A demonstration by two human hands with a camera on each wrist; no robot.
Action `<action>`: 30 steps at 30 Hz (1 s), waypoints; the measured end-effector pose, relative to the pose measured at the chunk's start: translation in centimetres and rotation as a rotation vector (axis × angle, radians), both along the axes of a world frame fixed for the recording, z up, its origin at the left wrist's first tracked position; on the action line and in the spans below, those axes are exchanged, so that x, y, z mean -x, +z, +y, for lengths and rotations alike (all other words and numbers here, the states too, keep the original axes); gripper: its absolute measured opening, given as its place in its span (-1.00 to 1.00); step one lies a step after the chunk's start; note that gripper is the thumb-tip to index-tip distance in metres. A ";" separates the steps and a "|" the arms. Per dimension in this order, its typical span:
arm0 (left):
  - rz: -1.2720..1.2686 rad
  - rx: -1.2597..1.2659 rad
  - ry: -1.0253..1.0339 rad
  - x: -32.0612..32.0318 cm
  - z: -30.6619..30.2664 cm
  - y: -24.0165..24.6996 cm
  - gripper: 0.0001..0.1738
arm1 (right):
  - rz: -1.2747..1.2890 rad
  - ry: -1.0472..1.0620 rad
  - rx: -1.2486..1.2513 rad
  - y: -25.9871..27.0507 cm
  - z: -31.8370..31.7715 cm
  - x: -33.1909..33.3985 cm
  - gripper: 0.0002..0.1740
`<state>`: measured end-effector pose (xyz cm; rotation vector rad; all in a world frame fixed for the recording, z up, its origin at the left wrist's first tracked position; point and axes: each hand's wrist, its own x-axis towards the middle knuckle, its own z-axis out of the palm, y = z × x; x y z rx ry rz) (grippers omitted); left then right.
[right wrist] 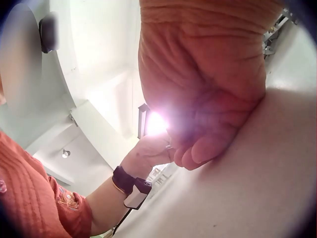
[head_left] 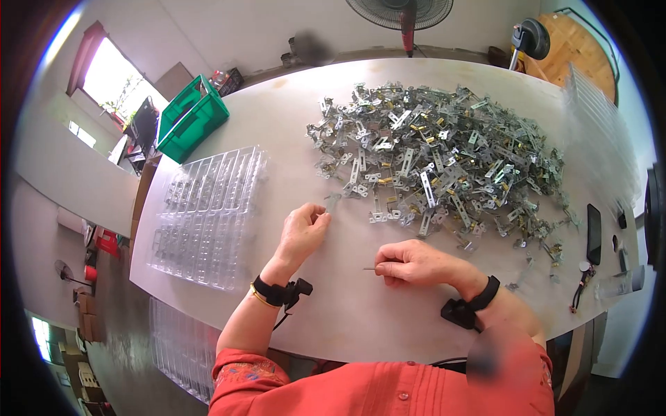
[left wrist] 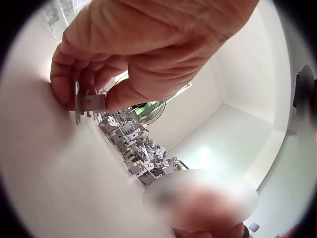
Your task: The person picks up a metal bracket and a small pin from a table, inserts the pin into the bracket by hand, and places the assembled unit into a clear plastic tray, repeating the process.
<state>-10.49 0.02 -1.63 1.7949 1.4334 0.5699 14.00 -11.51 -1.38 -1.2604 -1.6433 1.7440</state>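
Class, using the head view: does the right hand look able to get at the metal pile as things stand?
Probably yes: the metal pile lies just beyond the right hand, with nothing standing between them, though the thin piece it pinches may need setting down first.

The metal brackets [head_left: 430, 163] look shiny; the trays [head_left: 252, 177] are of clear, glossy plastic; the bench [head_left: 312, 305] is smooth and rather matt; the shirt [head_left: 381, 392] is of cloth.

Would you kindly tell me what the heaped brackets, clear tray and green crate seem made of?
Heaped brackets: metal, probably plated, from the silvery glints. Clear tray: likely thin plastic, glossy and see-through. Green crate: apparently plastic, smooth and evenly coloured.
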 end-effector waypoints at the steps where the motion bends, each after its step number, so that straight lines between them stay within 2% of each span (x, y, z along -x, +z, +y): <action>1: 0.002 -0.053 -0.003 0.0 -0.1 0.0 -0.67 | -0.004 -0.006 0.012 0.1 0.0 0.0 -0.75; 8: 0.194 -0.188 0.027 -0.1 0.2 -0.2 -0.72 | 0.013 -0.029 0.048 0.2 0.1 0.0 -0.76; 11: 0.265 -0.325 0.023 -0.1 0.3 -0.6 -0.74 | -0.004 -0.031 0.027 0.2 0.1 0.1 -0.77; 17: 0.223 -0.277 0.018 0.0 0.1 -0.7 -0.74 | 0.020 -0.042 0.073 -0.2 0.2 0.4 -0.81; 22: 0.154 -0.399 -0.038 0.1 -0.4 -0.9 -0.75 | 0.006 -0.062 0.068 0.4 0.2 0.4 -0.82; 26: 0.067 -0.484 -0.077 0.4 -1.9 1.9 -0.82 | -0.001 -0.052 0.074 0.3 0.3 0.4 -0.82; 30: 0.031 -0.473 -0.010 2.0 -2.6 5.0 -0.84 | 0.073 -0.088 0.142 -0.4 0.2 0.2 -0.82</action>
